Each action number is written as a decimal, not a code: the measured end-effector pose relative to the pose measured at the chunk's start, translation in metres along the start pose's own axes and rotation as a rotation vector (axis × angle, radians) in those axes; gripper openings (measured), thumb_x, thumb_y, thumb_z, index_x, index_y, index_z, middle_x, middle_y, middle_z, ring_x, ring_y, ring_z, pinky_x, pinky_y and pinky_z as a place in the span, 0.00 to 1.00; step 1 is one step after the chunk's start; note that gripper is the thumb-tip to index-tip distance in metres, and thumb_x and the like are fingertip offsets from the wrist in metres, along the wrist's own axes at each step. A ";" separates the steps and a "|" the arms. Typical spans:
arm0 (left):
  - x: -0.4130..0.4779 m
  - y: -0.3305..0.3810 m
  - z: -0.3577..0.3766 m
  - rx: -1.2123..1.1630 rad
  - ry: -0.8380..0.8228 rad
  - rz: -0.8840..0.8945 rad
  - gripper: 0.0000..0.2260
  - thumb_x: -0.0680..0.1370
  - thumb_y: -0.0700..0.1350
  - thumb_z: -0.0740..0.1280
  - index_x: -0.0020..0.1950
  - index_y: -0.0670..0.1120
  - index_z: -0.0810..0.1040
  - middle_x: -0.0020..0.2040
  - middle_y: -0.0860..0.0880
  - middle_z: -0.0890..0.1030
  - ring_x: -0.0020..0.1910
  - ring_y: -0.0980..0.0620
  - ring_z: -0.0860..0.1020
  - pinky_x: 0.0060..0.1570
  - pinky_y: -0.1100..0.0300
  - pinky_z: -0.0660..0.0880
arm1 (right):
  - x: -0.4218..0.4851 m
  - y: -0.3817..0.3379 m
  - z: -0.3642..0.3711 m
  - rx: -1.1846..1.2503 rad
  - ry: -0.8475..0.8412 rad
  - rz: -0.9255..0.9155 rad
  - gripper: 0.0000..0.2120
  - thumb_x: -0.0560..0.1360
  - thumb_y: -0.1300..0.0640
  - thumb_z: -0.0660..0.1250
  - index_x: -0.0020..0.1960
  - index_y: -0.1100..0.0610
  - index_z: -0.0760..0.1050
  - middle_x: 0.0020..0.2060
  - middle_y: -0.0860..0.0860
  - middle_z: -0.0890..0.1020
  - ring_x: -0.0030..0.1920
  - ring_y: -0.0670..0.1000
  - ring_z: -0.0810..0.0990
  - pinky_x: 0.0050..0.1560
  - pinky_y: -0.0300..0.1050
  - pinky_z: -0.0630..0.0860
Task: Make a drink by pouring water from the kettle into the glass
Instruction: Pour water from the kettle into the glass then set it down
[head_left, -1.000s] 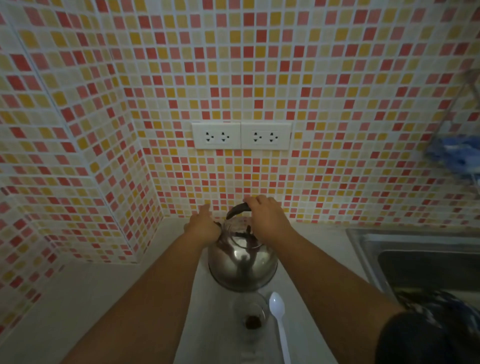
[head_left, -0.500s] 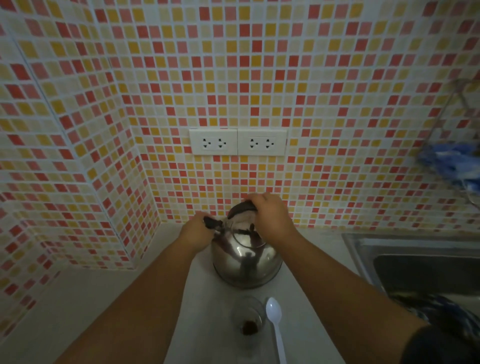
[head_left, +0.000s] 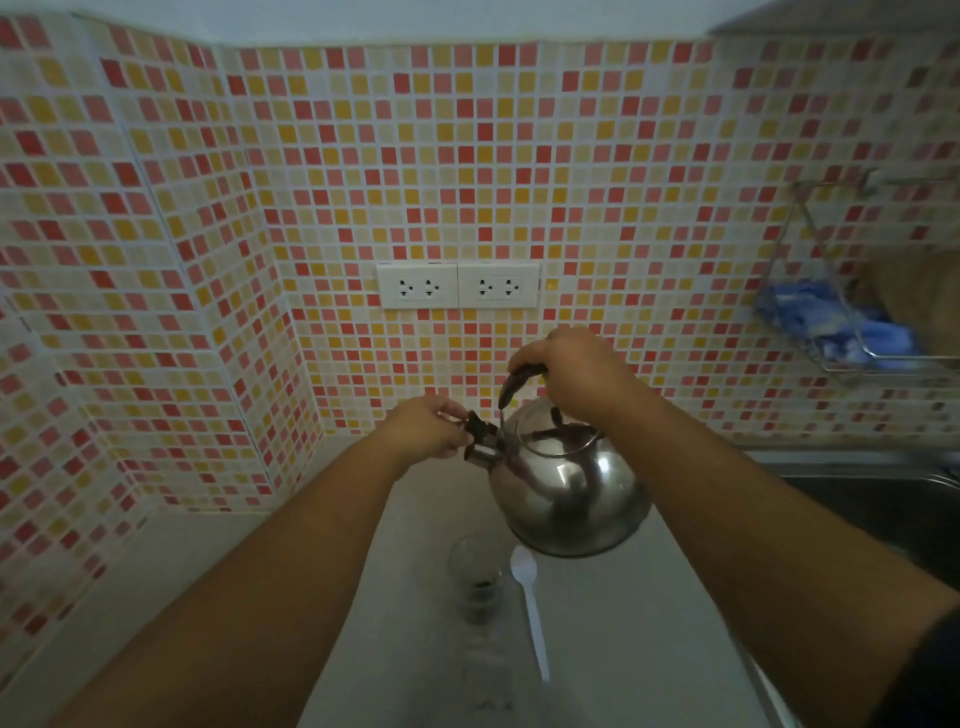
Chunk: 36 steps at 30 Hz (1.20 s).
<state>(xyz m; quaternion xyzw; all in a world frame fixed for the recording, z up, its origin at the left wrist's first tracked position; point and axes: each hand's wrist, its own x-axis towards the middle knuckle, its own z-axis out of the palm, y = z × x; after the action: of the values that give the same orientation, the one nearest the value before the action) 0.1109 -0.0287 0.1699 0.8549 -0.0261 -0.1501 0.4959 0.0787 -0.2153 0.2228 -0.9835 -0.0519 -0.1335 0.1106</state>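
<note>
A round steel kettle (head_left: 569, 499) hangs just above the pale counter (head_left: 415, 649), tilted with its spout to the left. My right hand (head_left: 574, 371) is closed around its dark top handle. My left hand (head_left: 428, 431) pinches the black cap on the spout (head_left: 483, 434). Below and left of the kettle's base stands a small clear glass (head_left: 478, 577) with a dark powder at its bottom. The glass is upright and apart from the kettle.
A white plastic spoon (head_left: 530, 608) lies right of the glass. A steel sink (head_left: 883, 499) is at the right. A wire rack (head_left: 852, 332) with blue cloth hangs on the tiled wall, and twin sockets (head_left: 457, 286) sit behind the kettle.
The kettle has risen off the counter and shifted right, held by my right hand. My left hand has moved onto the spout cap.
</note>
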 end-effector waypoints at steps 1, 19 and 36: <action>-0.006 -0.003 0.003 -0.034 -0.012 -0.022 0.11 0.73 0.36 0.72 0.53 0.46 0.78 0.54 0.43 0.80 0.52 0.46 0.80 0.44 0.60 0.80 | -0.006 0.000 -0.002 -0.020 -0.023 -0.015 0.26 0.70 0.68 0.63 0.59 0.42 0.74 0.53 0.53 0.76 0.49 0.56 0.74 0.50 0.51 0.76; -0.060 -0.038 0.040 -0.211 0.000 -0.225 0.13 0.73 0.34 0.71 0.57 0.38 0.80 0.51 0.41 0.82 0.40 0.50 0.82 0.41 0.61 0.82 | -0.052 -0.021 0.006 -0.272 -0.208 -0.247 0.24 0.72 0.67 0.63 0.60 0.43 0.73 0.51 0.53 0.75 0.48 0.55 0.70 0.45 0.47 0.66; -0.075 -0.033 0.050 -0.239 0.072 -0.304 0.14 0.74 0.33 0.70 0.60 0.37 0.79 0.60 0.37 0.81 0.54 0.42 0.82 0.57 0.51 0.80 | -0.055 -0.029 0.018 -0.314 -0.147 -0.365 0.21 0.72 0.67 0.65 0.59 0.46 0.75 0.52 0.54 0.77 0.47 0.54 0.67 0.46 0.47 0.60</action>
<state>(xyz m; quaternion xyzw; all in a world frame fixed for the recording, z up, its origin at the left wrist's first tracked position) 0.0222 -0.0397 0.1358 0.7889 0.1388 -0.1946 0.5662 0.0271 -0.1869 0.1968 -0.9700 -0.2150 -0.0860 -0.0736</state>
